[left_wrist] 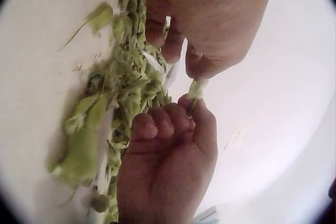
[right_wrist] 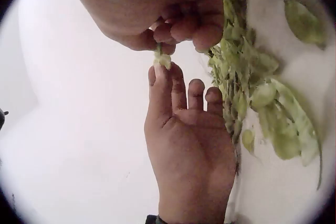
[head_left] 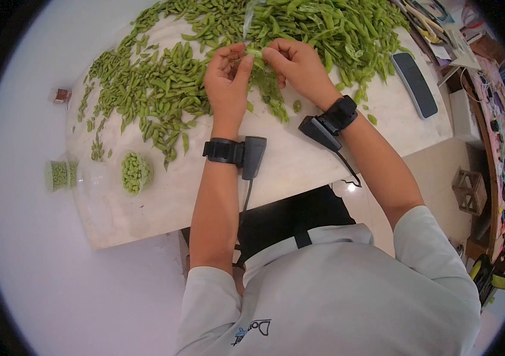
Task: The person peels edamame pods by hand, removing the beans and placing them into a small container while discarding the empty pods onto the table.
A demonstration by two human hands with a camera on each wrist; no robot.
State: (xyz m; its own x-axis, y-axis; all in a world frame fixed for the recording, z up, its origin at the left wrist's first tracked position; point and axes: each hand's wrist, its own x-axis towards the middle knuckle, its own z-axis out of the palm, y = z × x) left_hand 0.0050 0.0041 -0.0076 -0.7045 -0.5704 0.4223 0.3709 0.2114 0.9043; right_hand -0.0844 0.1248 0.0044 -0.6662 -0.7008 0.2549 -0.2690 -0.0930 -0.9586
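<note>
Both hands meet over the heap of green pods. My left hand (head_left: pixel 227 71) pinches one end of a small green soybean pod (head_left: pixel 255 53) between thumb and finger, its other fingers bent. From the opposite side my right hand (head_left: pixel 300 65) pinches the same pod with thumb and forefinger. In the left wrist view the pale green pod (left_wrist: pixel 195 90) bridges the fingertips of both hands. The right wrist view shows it as a small split piece (right_wrist: pixel 164 59), mostly covered by fingers. Below the hands hangs or lies a cluster of opened pod shells (head_left: pixel 270 92).
Plump pods (head_left: pixel 175 77) spread over the table's left half, with a heap of flat shells (head_left: pixel 335 29) at the back right. A clear cup of shelled beans (head_left: pixel 137 172) stands at front left, near a clear jar (head_left: pixel 61 175). A phone (head_left: pixel 415 85) lies on the right.
</note>
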